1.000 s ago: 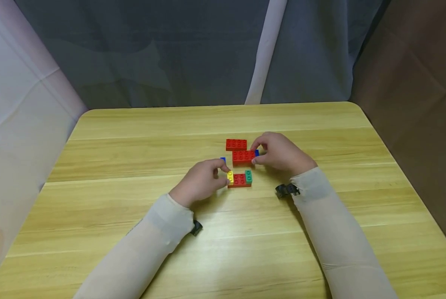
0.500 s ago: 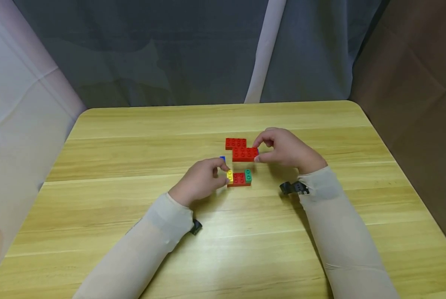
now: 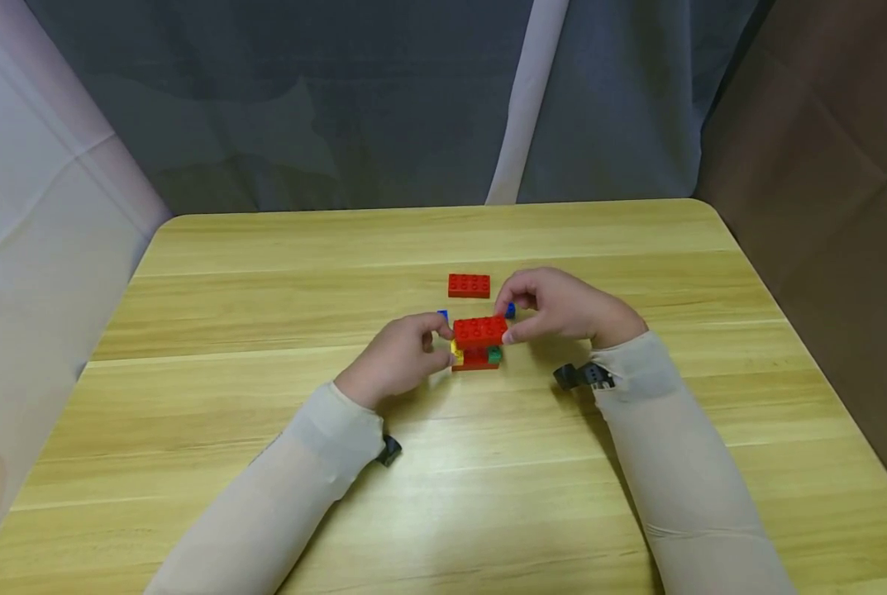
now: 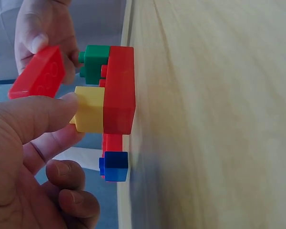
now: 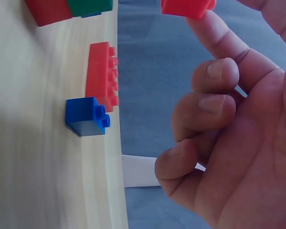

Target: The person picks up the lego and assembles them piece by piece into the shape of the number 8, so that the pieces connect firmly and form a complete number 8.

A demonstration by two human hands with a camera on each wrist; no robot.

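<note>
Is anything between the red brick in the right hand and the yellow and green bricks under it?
Nothing visible. The right hand holds the red brick tilted just above the yellow brick and green brick; only open air shows between them.

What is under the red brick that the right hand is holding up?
Under the lifted red brick sits a red base brick carrying a yellow block and a green block. It hovers just above them, tilted. The head view hides most of the studs between.

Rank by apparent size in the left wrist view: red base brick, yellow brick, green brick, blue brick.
1. red base brick, clearly largest.
2. yellow brick.
3. green brick and blue brick look about alike; the green one is partly hidden and they sit at different depths, so no firm order.
</note>
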